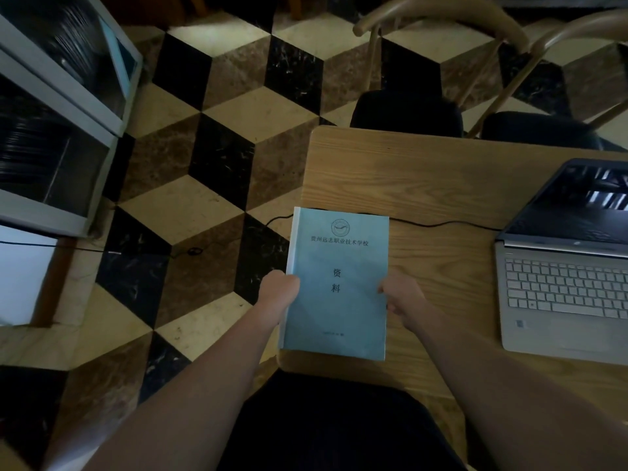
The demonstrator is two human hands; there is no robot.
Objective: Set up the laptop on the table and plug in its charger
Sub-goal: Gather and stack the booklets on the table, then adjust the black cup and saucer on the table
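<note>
Got both hands, left hand (280, 287) and right hand (401, 292), gripping the blue booklet (338, 283) by its sides at the table (424, 171) edge. Laptop (564, 266) sits open off to the right with its cable (441, 224) running left, so my right hand's closer

A dim study or office-like room, perhaps at a school: a light wooden table (424, 178) carries an open silver laptop (564, 287), bentwood chairs with black seats (407, 110) face it, grey-framed shelving (61, 107) lines a cube-patterned marble floor (217, 130).
</note>
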